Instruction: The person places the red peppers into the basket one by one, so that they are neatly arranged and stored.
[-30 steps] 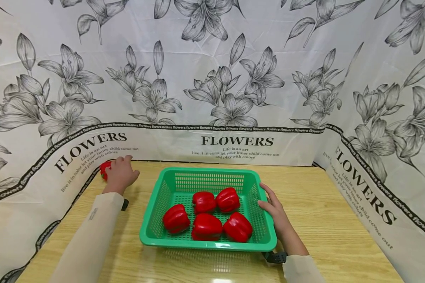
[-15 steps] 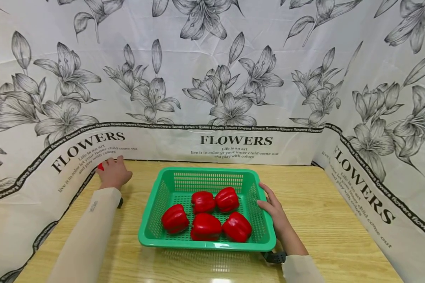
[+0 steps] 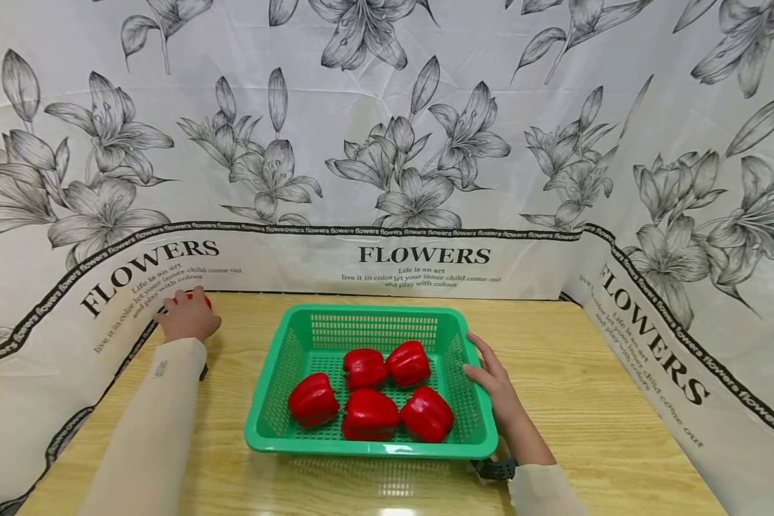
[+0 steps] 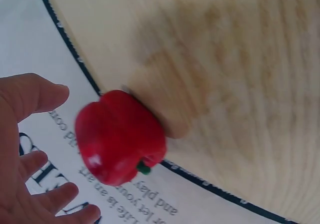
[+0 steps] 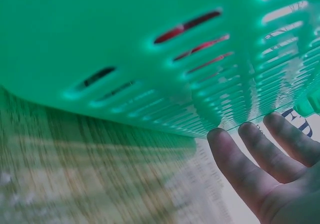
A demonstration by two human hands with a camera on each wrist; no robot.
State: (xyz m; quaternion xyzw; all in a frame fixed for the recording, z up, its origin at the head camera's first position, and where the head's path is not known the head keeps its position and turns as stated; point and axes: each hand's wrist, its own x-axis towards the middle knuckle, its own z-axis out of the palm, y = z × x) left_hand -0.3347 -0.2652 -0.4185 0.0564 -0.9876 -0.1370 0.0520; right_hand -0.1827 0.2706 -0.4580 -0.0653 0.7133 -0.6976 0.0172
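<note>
At the back left corner, my left hand (image 3: 189, 319) reaches over a single red bell pepper (image 4: 120, 136), which the hand mostly hides in the head view. In the left wrist view its thumb and fingers are spread, with a gap between them and the pepper; the green stem shows. My right hand (image 3: 502, 395) holds the right side of a green plastic basket (image 3: 374, 448), thumb over the rim and fingers along the outer wall. Inside the basket lie several red bell peppers (image 3: 370, 414). The right wrist view shows three fingertips (image 5: 222, 139) against the slotted wall.
The wooden table (image 3: 593, 401) runs under the basket and out to both sides. A white curtain with printed flowers (image 3: 419, 143) encloses it at the back, left and right. Its lower edge meets the table right behind the lone pepper.
My left hand has moved left, over the lone pepper that showed beside it earlier. The whole head view has shifted slightly. My right hand stays on the basket.
</note>
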